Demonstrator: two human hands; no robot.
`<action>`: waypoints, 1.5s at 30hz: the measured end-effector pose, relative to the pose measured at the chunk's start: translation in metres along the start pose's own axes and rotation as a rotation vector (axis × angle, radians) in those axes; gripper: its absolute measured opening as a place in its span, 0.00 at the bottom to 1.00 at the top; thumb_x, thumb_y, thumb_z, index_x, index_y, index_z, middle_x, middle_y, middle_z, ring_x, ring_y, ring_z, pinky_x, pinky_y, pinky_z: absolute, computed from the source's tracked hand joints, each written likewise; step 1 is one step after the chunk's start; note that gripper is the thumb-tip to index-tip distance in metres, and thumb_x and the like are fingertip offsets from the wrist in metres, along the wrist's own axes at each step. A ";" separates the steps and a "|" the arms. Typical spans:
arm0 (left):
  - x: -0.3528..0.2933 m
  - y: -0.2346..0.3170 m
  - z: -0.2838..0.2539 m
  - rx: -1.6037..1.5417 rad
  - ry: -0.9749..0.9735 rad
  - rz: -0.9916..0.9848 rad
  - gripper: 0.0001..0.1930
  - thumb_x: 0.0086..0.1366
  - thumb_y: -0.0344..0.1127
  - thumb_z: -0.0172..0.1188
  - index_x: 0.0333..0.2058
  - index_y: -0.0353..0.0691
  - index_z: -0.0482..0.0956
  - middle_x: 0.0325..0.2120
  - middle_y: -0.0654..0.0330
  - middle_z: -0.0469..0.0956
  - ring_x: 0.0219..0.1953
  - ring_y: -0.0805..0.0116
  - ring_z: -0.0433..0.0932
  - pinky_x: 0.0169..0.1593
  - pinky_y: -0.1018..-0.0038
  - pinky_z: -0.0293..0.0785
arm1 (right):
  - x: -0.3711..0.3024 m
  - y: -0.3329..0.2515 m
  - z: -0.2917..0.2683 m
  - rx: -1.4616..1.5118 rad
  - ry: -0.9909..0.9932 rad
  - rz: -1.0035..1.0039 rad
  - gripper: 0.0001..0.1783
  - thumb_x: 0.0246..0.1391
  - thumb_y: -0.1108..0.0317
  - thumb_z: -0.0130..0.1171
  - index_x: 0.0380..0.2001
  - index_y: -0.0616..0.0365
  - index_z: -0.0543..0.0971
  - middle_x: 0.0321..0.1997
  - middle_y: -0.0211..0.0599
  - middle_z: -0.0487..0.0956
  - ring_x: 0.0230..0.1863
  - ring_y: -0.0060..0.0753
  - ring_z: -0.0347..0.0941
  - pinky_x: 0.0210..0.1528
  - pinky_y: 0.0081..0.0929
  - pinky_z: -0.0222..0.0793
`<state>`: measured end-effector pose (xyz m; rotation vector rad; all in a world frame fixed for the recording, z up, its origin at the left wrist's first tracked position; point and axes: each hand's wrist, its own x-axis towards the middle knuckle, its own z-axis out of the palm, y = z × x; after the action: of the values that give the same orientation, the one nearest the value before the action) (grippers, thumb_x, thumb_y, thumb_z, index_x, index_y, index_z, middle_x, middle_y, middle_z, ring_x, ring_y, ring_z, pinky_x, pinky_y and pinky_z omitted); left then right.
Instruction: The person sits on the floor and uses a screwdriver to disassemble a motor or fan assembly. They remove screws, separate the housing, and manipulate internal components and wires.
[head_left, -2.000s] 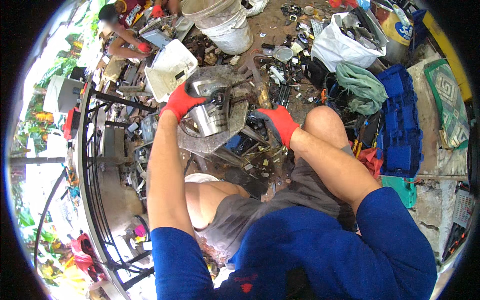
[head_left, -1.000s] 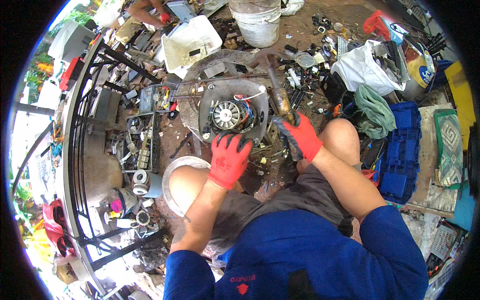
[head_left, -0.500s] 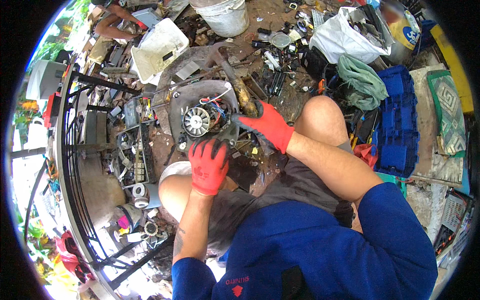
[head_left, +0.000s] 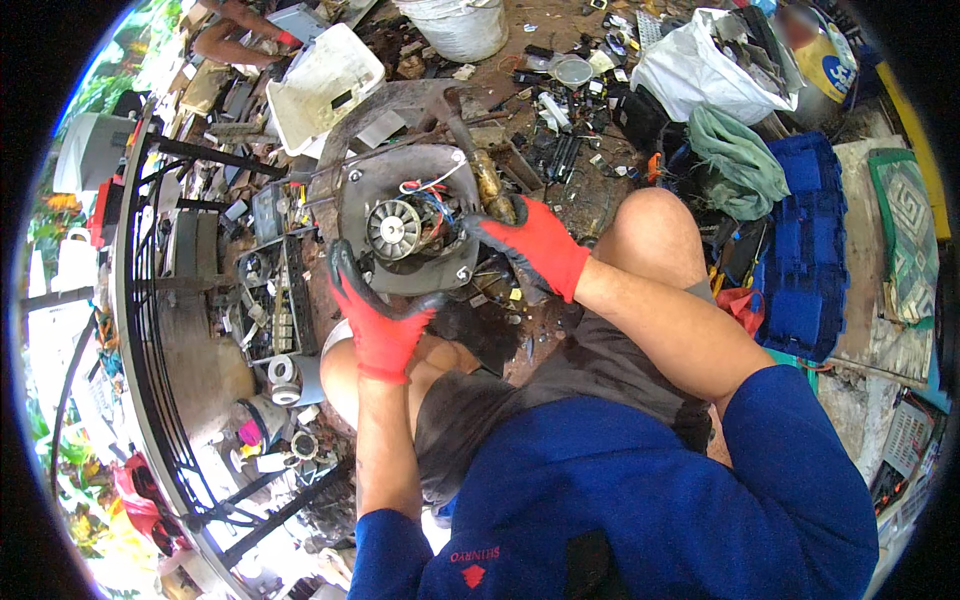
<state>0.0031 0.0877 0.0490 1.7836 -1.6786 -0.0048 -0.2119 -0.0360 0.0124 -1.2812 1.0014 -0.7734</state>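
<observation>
A grey squarish plate-like housing (head_left: 430, 278) lies in front of me, with rounded corners. On it sits a small motor with a silvery finned fan wheel (head_left: 393, 230) and red, blue and white wires (head_left: 436, 205). My left hand (head_left: 378, 325), in a red and black glove, is open at the housing's lower left corner, thumb and fingers spread apart. At the opposite edge, my similarly gloved right hand (head_left: 535, 248) is closed with its thumb on the housing's rim; its other fingers are partly hidden. Beside that hand lies a hammer (head_left: 470, 150), its worn handle end next to my glove.
A white bin (head_left: 325, 90) and a white bucket (head_left: 460, 28) stand beyond. To the right are a white sack (head_left: 705, 70), a green cloth (head_left: 735, 165) and a blue plastic case (head_left: 805, 250). A black metal rack (head_left: 150, 330) stands left. Another person's arm (head_left: 250, 20) shows far left.
My left hand has moved from the housing's lower edge toward its left side, and its fingers have spread. The housing has turned and shifted slightly away. My right hand stays at its right edge.
</observation>
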 end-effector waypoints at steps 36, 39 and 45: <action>0.029 -0.071 0.024 -0.165 0.188 -0.213 0.33 0.65 0.40 0.61 0.62 0.26 0.62 0.62 0.42 0.64 0.63 0.52 0.64 0.66 0.60 0.55 | 0.044 -0.002 -0.009 -1.120 0.003 -0.124 0.31 0.50 0.56 0.56 0.57 0.59 0.70 0.52 0.50 0.75 0.51 0.48 0.75 0.50 0.43 0.71; 0.036 -0.052 0.018 -0.195 0.147 -0.211 0.33 0.64 0.40 0.63 0.61 0.26 0.62 0.61 0.42 0.65 0.61 0.52 0.65 0.66 0.61 0.56 | 0.038 -0.013 -0.023 -0.976 0.052 -0.207 0.30 0.50 0.54 0.57 0.54 0.58 0.72 0.51 0.52 0.76 0.52 0.50 0.74 0.51 0.45 0.71; 0.041 -0.046 0.013 -0.119 0.117 -0.152 0.30 0.63 0.34 0.63 0.60 0.27 0.65 0.59 0.44 0.69 0.60 0.55 0.67 0.66 0.63 0.57 | -0.009 -0.079 -0.116 -0.310 0.361 -0.481 0.24 0.52 0.52 0.57 0.45 0.59 0.78 0.44 0.55 0.80 0.47 0.57 0.77 0.52 0.48 0.72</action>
<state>0.0447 0.0429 0.0352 1.7822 -1.4287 -0.0651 -0.3164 -0.0857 0.0921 -1.7237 1.1442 -1.2889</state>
